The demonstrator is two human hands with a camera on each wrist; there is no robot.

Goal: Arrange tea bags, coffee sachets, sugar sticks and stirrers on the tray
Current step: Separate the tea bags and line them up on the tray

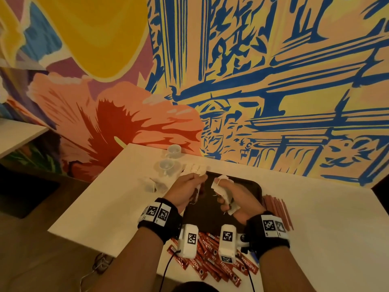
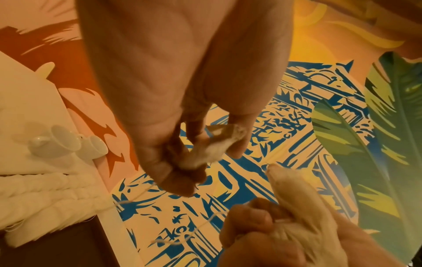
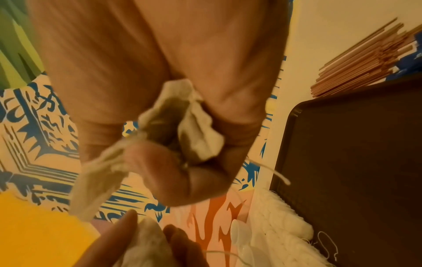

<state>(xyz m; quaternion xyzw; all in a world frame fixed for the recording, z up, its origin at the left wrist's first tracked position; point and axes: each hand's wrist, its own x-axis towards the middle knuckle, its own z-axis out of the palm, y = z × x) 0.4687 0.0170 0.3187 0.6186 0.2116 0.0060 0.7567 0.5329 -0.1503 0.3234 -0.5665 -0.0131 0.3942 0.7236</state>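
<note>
I log: left hand [image 1: 185,189] pinching white paper tea bags [image 1: 199,187], right hand [image 1: 237,202] clutching more, both over the dark rectangular plastic tray [image 1: 250,187] on the white tabletop [image 1: 326,207]. Red coffee sachets [image 1: 210,262] near edge; brown stirrers [image 1: 277,211] right of tray.

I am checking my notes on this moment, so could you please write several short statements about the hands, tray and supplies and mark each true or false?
1. Both the left hand and the right hand hold tea bags above the tray. True.
2. The coffee sachets are lined up on the tray. False: they lie in a loose heap on the table, on the near side of the tray.
3. The stirrers lie on the table beside the tray's right edge. True.
4. The two cups stand on the tray. False: they stand on the table, to the far left of it.
5. The right hand is empty. False: its fingers grip tea bags.
</note>
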